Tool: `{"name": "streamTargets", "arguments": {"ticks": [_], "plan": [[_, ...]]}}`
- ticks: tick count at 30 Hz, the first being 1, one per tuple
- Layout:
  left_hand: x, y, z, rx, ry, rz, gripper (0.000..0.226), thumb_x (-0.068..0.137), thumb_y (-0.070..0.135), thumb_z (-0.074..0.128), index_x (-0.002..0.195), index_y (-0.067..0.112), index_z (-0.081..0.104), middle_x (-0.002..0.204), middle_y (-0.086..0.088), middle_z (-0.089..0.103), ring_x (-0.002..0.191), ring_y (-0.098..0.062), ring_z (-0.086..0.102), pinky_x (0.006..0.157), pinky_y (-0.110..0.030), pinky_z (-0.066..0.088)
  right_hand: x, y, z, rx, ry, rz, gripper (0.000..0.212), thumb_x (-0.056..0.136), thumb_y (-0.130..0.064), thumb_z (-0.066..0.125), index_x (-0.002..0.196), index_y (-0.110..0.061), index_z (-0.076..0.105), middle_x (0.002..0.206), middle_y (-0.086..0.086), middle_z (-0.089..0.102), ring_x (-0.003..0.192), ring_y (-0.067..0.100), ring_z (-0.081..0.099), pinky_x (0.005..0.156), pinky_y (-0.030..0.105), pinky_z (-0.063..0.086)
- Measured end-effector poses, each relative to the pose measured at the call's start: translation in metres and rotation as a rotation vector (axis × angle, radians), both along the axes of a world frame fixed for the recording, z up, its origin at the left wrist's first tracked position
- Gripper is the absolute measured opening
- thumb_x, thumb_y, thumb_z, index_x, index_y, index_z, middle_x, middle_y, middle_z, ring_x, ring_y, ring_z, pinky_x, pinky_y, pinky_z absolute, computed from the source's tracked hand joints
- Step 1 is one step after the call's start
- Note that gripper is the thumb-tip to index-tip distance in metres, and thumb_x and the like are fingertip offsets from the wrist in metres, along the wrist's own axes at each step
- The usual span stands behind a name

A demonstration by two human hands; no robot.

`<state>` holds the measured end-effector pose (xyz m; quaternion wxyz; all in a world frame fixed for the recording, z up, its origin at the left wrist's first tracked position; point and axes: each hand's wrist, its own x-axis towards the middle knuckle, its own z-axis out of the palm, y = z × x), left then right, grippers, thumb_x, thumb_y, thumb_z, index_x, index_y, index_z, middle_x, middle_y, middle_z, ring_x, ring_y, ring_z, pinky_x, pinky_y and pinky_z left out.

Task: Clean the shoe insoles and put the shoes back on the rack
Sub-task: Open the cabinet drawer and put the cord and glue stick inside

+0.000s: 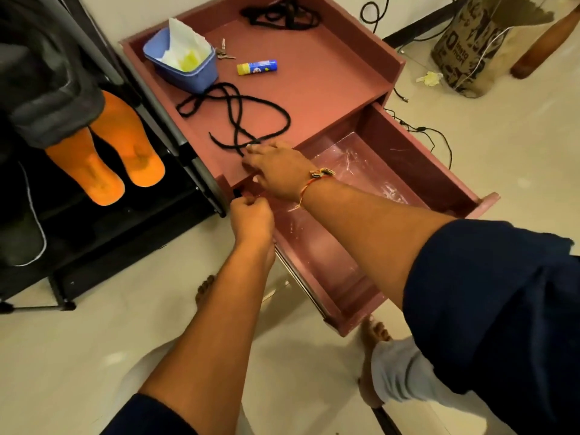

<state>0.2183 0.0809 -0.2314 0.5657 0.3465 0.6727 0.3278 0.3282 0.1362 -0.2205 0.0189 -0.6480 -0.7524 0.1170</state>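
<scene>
While the drawer (pixel 411 158) stands pulled out, both hands meet at the cabinet top's (pixel 320 89) front-left corner.
Blue tub (pixel 201 80), back-left corner: crumpled white paper (pixel 185 45), yellow-stained. Drawer: scuffed, white-streaked floor. Raised rim on the top's back and sides; front edge open. Right hand (pixel 276 174): fingers spread over that edge, one fingertip touching the black lace (pixel 233 102). Left hand (pixel 251 221): fingers curled just below; contents cannot be told. Orange insoles (pixel 103 180): side by side on the black rack (pixel 125 233), dark-soiled patches, part-covered by grey cloth (pixel 47 98).

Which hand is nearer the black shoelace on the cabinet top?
Right. The right hand reaches the shoelace at its near end; the left hand is lower, beside the drawer.
</scene>
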Motion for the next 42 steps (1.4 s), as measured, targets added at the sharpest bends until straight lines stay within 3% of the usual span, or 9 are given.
{"name": "streamTargets", "arguments": {"ticks": [7, 10, 14, 20, 26, 33, 37, 40, 42], "plan": [[-0.001, 0.000, 0.010, 0.015, -0.076, 0.036, 0.024, 0.081, 0.002, 0.044, 0.064, 0.018, 0.039, 0.058, 0.001, 0.032, 0.051, -0.014, 0.029, 0.049, -0.025, 0.023, 0.000, 0.002, -0.007, 0.198, 0.028, 0.006, 0.023, 0.087, -0.017, 0.053, 0.100, -0.016, 0.072, 0.109, 0.002, 0.069, 0.105, 0.029, 0.059, 0.091, 0.042, 0.047], [0.000, -0.002, 0.012, 0.031, -0.065, 0.021, 0.023, 0.079, 0.011, 0.051, 0.091, -0.006, 0.059, 0.065, 0.001, 0.041, 0.054, -0.013, 0.036, 0.052, -0.025, 0.032, 0.004, -0.012, 0.000, 0.205, 0.132, -0.103, 0.017, 0.088, -0.017, 0.058, 0.095, -0.015, 0.073, 0.099, 0.001, 0.072, 0.097, 0.027, 0.061, 0.091, 0.037, 0.045], [0.001, -0.004, 0.019, 0.154, 0.072, -0.094, 0.024, 0.093, 0.011, 0.060, 0.115, 0.021, 0.057, 0.103, 0.001, 0.064, 0.091, -0.017, 0.062, 0.083, -0.035, 0.056, 0.006, -0.045, 0.022, 0.248, 0.596, -0.407, 0.016, 0.088, -0.016, 0.069, 0.103, -0.017, 0.068, 0.090, -0.004, 0.072, 0.091, 0.019, 0.063, 0.086, 0.031, 0.047], [0.007, -0.016, 0.039, 0.502, 0.266, -0.398, 0.058, 0.090, 0.015, 0.071, 0.142, 0.032, 0.051, 0.136, -0.003, 0.054, 0.124, -0.017, 0.053, 0.103, -0.032, 0.047, 0.021, -0.105, 0.066, 0.087, 1.152, -0.581, 0.010, 0.100, -0.002, 0.053, 0.105, 0.000, 0.060, 0.077, 0.007, 0.066, 0.063, 0.003, 0.064, 0.068, 0.018, 0.054], [0.016, -0.025, 0.049, 0.628, 0.266, -0.562, 0.011, 0.093, 0.025, 0.071, 0.104, 0.024, 0.072, 0.104, 0.007, 0.064, 0.094, -0.006, 0.060, 0.084, -0.027, 0.052, 0.046, -0.144, 0.084, 0.012, 1.284, -0.700, 0.016, 0.102, -0.008, 0.052, 0.111, -0.010, 0.065, 0.093, 0.012, 0.070, 0.064, 0.012, 0.054, 0.063, 0.026, 0.050], [0.017, -0.006, 0.045, 0.448, 0.051, -0.232, 0.013, 0.102, 0.021, 0.060, 0.095, 0.027, 0.069, 0.067, 0.011, 0.057, 0.051, -0.007, 0.052, 0.057, -0.027, 0.048, 0.083, -0.139, 0.091, -0.247, 1.016, -0.618, 0.022, 0.096, -0.027, 0.064, 0.103, -0.006, 0.070, 0.078, 0.008, 0.052, 0.055, 0.008, 0.038, 0.049, 0.022, 0.033], [0.015, -0.003, 0.044, 0.320, 0.020, -0.145, 0.022, 0.101, 0.037, 0.058, 0.094, 0.022, 0.073, 0.064, 0.010, 0.046, 0.056, -0.008, 0.038, 0.058, -0.032, 0.037, 0.095, -0.132, 0.095, -0.319, 1.029, -0.586, 0.031, 0.100, -0.031, 0.058, 0.099, -0.003, 0.071, 0.068, 0.002, 0.040, 0.054, 0.009, 0.031, 0.048, 0.023, 0.027], [0.022, -0.010, 0.056, 0.079, -0.179, -0.185, 0.028, 0.105, 0.035, 0.054, 0.093, 0.015, 0.070, 0.060, 0.005, 0.037, 0.047, -0.007, 0.027, 0.043, -0.023, 0.025, 0.097, -0.121, 0.089, -0.172, 0.984, -0.645, 0.020, 0.099, -0.031, 0.059, 0.098, -0.014, 0.070, 0.076, -0.002, 0.057, 0.063, 0.008, 0.051, 0.059, 0.026, 0.047], [0.028, -0.014, 0.065, -0.045, -0.365, -0.168, 0.026, 0.106, 0.028, 0.051, 0.097, 0.009, 0.067, 0.058, 0.003, 0.045, 0.044, -0.006, 0.030, 0.040, -0.020, 0.027, 0.099, -0.116, 0.078, -0.039, 0.684, -0.638, 0.019, 0.094, -0.042, 0.062, 0.104, -0.026, 0.065, 0.098, -0.005, 0.065, 0.084, 0.008, 0.061, 0.077, 0.031, 0.054]]}}
